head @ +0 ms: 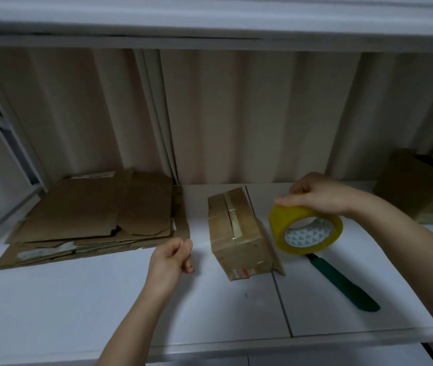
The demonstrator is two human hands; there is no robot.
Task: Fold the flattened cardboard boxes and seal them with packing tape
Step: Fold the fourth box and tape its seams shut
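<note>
Taped box (239,228) lies lengthwise, running away; right hand (318,194) grips tape roll (305,229) (upright); left hand (173,256) curled, empty.

Matt brown cardboard is seen in the folded box (239,231), its seam covered by a glossy clear tape strip (232,215). The flattened boxes (91,220) are of the same dull, slightly creased cardboard. The tape roll (305,229) is made of shiny yellowish plastic film. A smooth, matt white finish is shown by the table (104,299). The knife handle (342,283) appears as matt green plastic. Soft beige cloth forms the pleated curtain (236,114).
</note>
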